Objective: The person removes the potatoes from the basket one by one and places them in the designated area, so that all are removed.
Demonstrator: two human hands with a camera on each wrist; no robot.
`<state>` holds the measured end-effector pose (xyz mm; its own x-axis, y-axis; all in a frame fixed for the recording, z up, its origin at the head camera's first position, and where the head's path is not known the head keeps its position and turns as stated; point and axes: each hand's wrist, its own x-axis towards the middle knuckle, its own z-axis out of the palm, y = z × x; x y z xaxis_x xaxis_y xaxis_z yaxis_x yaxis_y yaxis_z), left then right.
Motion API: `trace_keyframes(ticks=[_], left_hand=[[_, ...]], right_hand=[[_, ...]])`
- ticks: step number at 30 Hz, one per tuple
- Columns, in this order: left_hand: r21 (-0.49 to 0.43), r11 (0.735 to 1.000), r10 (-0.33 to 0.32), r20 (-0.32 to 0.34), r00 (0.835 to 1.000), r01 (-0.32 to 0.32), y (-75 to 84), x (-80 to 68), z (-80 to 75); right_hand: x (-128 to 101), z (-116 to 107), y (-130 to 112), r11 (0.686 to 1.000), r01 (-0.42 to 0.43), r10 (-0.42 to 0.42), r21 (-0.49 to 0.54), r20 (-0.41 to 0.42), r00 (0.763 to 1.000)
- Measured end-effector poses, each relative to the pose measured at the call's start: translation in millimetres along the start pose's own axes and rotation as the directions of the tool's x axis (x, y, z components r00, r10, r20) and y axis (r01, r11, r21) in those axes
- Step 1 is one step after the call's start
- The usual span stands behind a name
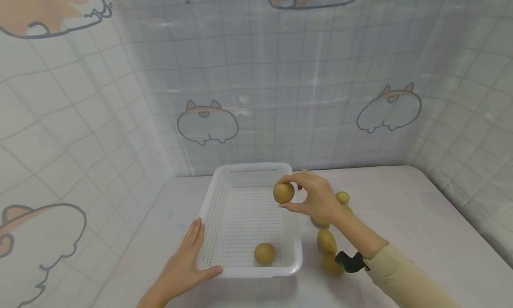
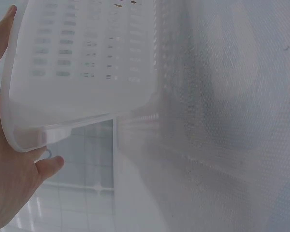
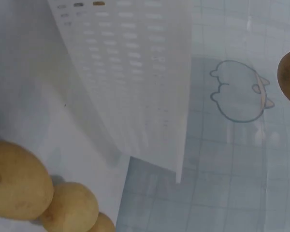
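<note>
My right hand (image 1: 314, 196) pinches a round brown potato (image 1: 283, 193) between thumb and fingers, above the right side of a white perforated plastic basket (image 1: 256, 219). The right wrist view catches this held potato (image 3: 289, 79) at its right edge. Inside the basket, near its front wall, lies another potato (image 1: 265, 254). My left hand (image 1: 182, 259) rests on the basket's front left corner, fingers laid along the left rim and thumb on the front rim. In the left wrist view, that hand (image 2: 14, 174) is against the outside of the corner.
Right of the basket, several potatoes (image 1: 327, 241) lie in a row on the white-covered table (image 1: 384, 210), partly behind my right forearm. A dark band or strap piece (image 1: 349, 261) sits at the right wrist. Patterned sheeting (image 1: 280, 85) walls in the table's back and sides.
</note>
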<state>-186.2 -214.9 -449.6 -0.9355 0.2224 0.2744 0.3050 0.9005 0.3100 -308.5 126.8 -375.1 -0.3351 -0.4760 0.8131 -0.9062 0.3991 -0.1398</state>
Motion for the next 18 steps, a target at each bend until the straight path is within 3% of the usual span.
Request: trace_keyframes(ticks=[5,12,18], left_hand=[[-0.003,1.000,0.002,-0.001,1.000,-0.002,-0.6,0.6,0.2],[0.003,1.000,-0.007,0.007,1.000,0.007,-0.9,0.2,0.7],[0.001,1.000,0.004,0.002,1.000,-0.004,-0.3,1.5,0.0]], right_hand=[[-5.1,-6.6,7.4,0.998,0.038,-0.041,-0.052,-0.046,0.998],[-11.8,-19.6,10.0,0.995,-0.015,0.015,-0.095,-0.006,1.000],[-17.7,-30.7,13.9,0.997,-0.008,0.007,-0.077,-0.007,1.000]])
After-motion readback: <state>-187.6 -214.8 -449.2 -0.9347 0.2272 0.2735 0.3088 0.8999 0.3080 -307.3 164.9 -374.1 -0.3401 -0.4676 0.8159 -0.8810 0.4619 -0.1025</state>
